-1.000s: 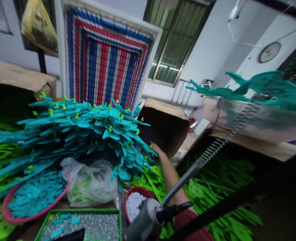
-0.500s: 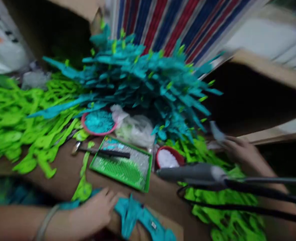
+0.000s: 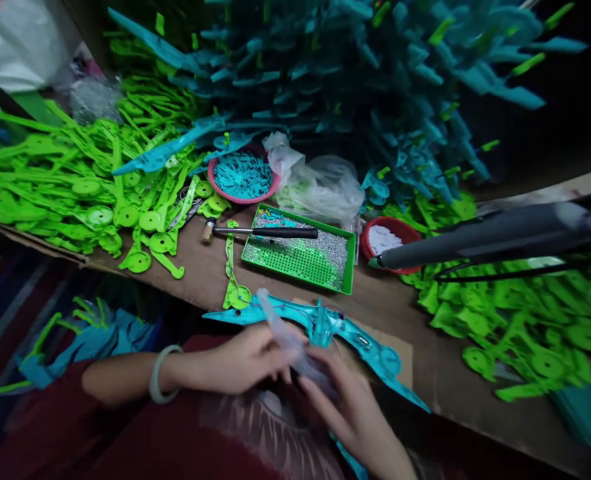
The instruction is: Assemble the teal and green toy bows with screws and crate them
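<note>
Both my left hand point(image 3: 240, 360) and my right hand point(image 3: 353, 400) are closed around a pale, translucent plastic piece point(image 3: 278, 327), its narrow end pointing up and away; I cannot tell its exact kind. Crinkled clear plastic point(image 3: 270, 427) lies below them over my lap. Just beyond my fingers, a curved blue plastic toy part point(image 3: 388, 360), with wires and a small metal piece on it, rests along the table edge. A lime green part point(image 3: 237, 293) with a thin wire lies against its left side.
A hammer point(image 3: 285, 233) lies across a green tray point(image 3: 348, 267) of small metal pieces. Bowls of blue pieces point(image 3: 243, 175) and white pieces point(image 3: 383, 239) stand behind. A grey corded tool point(image 3: 450, 240) juts in from the right. Lime parts point(image 3: 75, 187) and blue parts point(image 3: 325, 87) are heaped around.
My right hand has come from the far right to my lap with the pale plastic. My left hand has left the blue part and met it there. The view has tilted down.
</note>
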Available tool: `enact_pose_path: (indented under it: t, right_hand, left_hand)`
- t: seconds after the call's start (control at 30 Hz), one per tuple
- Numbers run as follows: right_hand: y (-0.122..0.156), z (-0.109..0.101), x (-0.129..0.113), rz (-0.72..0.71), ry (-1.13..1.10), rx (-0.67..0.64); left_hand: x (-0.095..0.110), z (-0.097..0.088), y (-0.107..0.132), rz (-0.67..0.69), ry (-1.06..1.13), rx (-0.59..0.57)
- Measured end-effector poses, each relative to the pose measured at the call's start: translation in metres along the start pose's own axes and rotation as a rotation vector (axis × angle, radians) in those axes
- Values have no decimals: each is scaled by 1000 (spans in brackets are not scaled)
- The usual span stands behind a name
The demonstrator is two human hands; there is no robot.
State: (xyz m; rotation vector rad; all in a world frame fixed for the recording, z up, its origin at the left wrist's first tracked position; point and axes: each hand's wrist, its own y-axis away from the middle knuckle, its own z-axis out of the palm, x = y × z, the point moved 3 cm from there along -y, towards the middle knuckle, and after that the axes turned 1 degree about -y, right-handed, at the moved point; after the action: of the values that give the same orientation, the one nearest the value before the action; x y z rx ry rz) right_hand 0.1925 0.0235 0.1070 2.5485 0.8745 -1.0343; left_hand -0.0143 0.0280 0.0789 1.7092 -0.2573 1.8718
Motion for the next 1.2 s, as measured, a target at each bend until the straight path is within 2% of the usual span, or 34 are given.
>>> enact_pose_path:
  t: [0.1, 0.17, 0.2, 0.23, 0.3, 0.37, 0.47, 0.6, 0.7, 0.77, 0.87, 0.93, 1.0, 1.07, 1.13, 1.2]
  right_hand:
    - [-70, 17, -22, -201, 119, 22]
    - [-125, 16, -25, -340, 379, 151]
    - [-151, 17, -24, -387, 537, 179]
    - [-175, 20, -20, -418, 674, 136]
    - [-213, 29, -13, -509, 853, 35]
    - [-236, 39, -5, -578, 946, -70]
    - [-248, 46, 2, -670, 1015, -152]
    - [-253, 23, 3, -794, 1033, -41]
    - [-279, -2, 7, -719, 987, 48]
    - [-306, -11, 17, -627, 949, 37]
    - [-339, -13, 35, -514, 859, 4]
    - [-344, -12, 39, -454, 788, 54]
    - [-327, -9, 33, -418, 710, 135]
    - [-290, -1, 21, -414, 610, 166]
    - [-241, 18, 7, -451, 480, 81]
    - [-193, 45, -1, -480, 334, -76]
  left_hand:
    - [-11, -49, 14, -4, 181, 518]
    - [-13, -88, 27, 58, 250, 789]
    - [-13, -105, 34, 82, 298, 877]
    - [-13, -120, 39, 94, 341, 939]
    - [-16, -138, 48, 78, 393, 991]
    - [-22, -143, 54, 36, 408, 982]
    - [-34, -142, 62, -19, 403, 930]
    - [-43, -147, 68, -66, 352, 930]
    - [-40, -153, 60, -90, 304, 873]
    - [-38, -157, 47, -107, 266, 792]
    - [-36, -162, 25, -139, 178, 630]
    - [-35, -164, 15, -165, 114, 519]
    - [-35, -166, 11, -186, 76, 427]
    - [-35, -167, 10, -198, 71, 364]
    - [-37, -167, 9, -203, 83, 336]
    - [-38, -167, 7, -207, 90, 338]
